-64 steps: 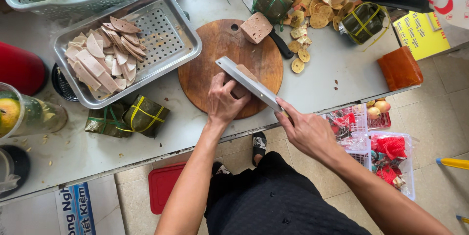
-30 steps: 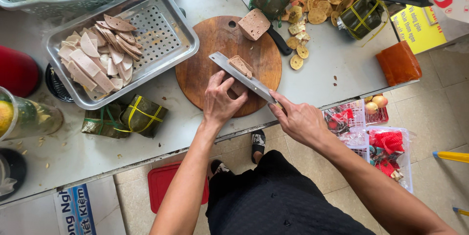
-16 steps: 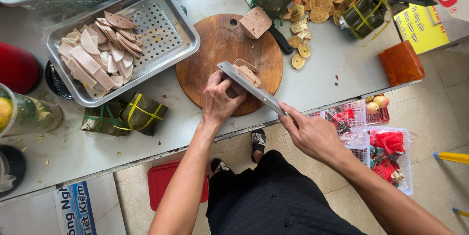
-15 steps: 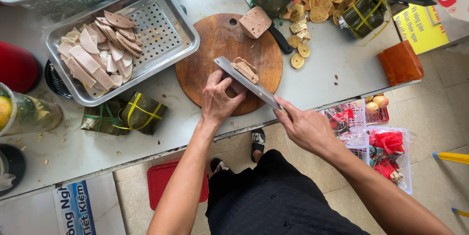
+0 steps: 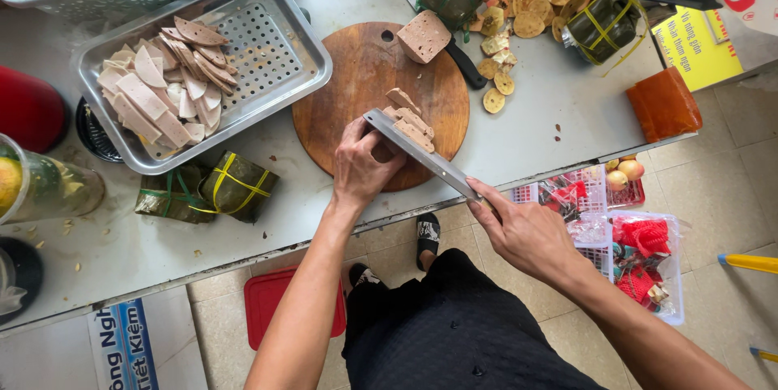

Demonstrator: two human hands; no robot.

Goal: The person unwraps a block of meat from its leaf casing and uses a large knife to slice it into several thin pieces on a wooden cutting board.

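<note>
Your right grip [image 5: 519, 232] is wrapped tight around the handle of the broad steel cleaver [image 5: 417, 151], index finger laid along its back; the blade runs up and to the left from that hand and lies across the near part of the round brown wooden cutting board [image 5: 365, 74]. Your left grip [image 5: 365, 167] sits just left of the blade, fingers curled and pressed down at the blade's far end; whether they pinch anything beneath them you cannot tell, since the knuckles hide it.

A few pale pinkish-brown slices of pork roll [image 5: 409, 118] rest against the flat of the blade, touching it, just above your left hand. Further out from both hands, at the far edge of the board, stands the uncut pinkish block of pork roll [image 5: 423, 35].

Up and to the left of your left hand, just beside the board, the perforated rectangular metal tray [image 5: 275, 41] holds a heap of finished slices [image 5: 162, 86]. Directly left of that hand, on the grey table [image 5: 535, 126], lie two small leaf-wrapped cakes tied with yellow string [image 5: 215, 191]. Beyond the board, up and right of your right hand, two more leaf-wrapped bundles [image 5: 604, 25] sit among scattered round yellowish cracker pieces [image 5: 519, 21]. An orange-red wrapped block [image 5: 664, 105] lies near the table's right edge, well apart from your hands.
</note>
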